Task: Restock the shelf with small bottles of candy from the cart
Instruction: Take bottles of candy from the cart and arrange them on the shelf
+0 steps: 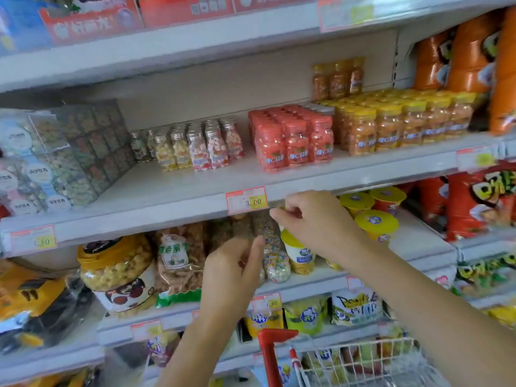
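The landmark here is the price tag reading 3.00 (246, 200) on the front lip of the middle shelf (167, 191). Both hands are raised just below and to either side of it, holding between them what looks like a clear shrink-wrapped pack of small candy bottles (269, 247); motion blur makes the count and the wrap's edges hard to tell. The right hand (312, 216), just right of the tag, has its fingers (279, 215) pinched narrowly on the pack's top end, while the left hand (231, 272), below the tag, has its fingers (258, 248) curled against the pack's lower side. That top-and-side hold probably keeps the loose bundle from sagging as it is lifted over the lip. Above and left of the tag, a short row of silver-capped bottles (195, 146) stands at the back of the shelf with bare shelf in front, which is likely where the pack belongs. Above and right of the tag, red-capped bottles (293, 138) and yellow-capped bottles (396, 121) are faced forward in tight blocks, labels out for shoppers. The cart (349, 361), red-handled with a wire basket, sits well below the tag and close to the person for short reaches.
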A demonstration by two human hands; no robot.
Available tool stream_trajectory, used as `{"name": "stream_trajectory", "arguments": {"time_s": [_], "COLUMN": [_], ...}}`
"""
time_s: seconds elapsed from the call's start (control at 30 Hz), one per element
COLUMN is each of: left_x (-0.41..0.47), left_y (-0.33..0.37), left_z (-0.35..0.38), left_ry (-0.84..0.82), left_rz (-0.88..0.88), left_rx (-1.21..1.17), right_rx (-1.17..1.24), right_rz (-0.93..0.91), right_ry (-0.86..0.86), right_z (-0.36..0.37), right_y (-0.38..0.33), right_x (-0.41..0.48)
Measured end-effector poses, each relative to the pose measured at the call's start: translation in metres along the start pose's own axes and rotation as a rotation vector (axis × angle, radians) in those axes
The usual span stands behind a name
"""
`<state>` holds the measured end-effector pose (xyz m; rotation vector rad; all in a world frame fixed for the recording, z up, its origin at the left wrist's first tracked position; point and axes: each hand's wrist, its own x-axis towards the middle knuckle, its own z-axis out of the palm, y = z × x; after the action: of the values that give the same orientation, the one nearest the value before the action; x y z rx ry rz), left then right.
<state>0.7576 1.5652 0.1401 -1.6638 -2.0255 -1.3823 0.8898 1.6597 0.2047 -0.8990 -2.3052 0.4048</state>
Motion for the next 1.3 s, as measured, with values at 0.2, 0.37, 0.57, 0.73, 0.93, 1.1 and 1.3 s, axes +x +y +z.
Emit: {"name": "stream_trajectory", "arguments": {"time_s": [0.2,0.37,0.57,0.73,0.93,1.1,1.3], "left_x": [-0.097,-0.166,-0.239,-0.282,-0.311,-0.303,-0.269], "left_y": [-0.005,-0.004,-0.019,-0.009,0.019,0.018,0.0], "left_z": [0.095,0.185,0.268,0.299,0.313,0.306,0.283], "left_ry": [-0.455,-0.82,-1.275,-1.49,-1.699,-1.68,-1.446], "left_rz": [-0.169,-0.378,-0.505,-0.685,-0.645,-0.592,-0.763], "left_rx": [-0.092,-0.106,0.057,-0.033,0.061,0.058,-0.064], "right_rx": [-0.015,-0.052,-0.079,-0.111,-0.163,-0.053,0.136], "right_rz": [0.371,0.704,0.976,0.931,0.796,0.86,0.943], "right_ry": [-0.3,-0.613,-0.808,-1.125,-1.304,-1.267,-0.844], "right_z": [0.041,0.073,0.109,0.141,0.151,0.147,0.117], "right_y": [0.142,0.245,0.319,0.335,0.34,0.34,0.335], "right_x": [-0.095,-0.179,-0.269,-0.32,-0.334,-0.335,-0.316]}}
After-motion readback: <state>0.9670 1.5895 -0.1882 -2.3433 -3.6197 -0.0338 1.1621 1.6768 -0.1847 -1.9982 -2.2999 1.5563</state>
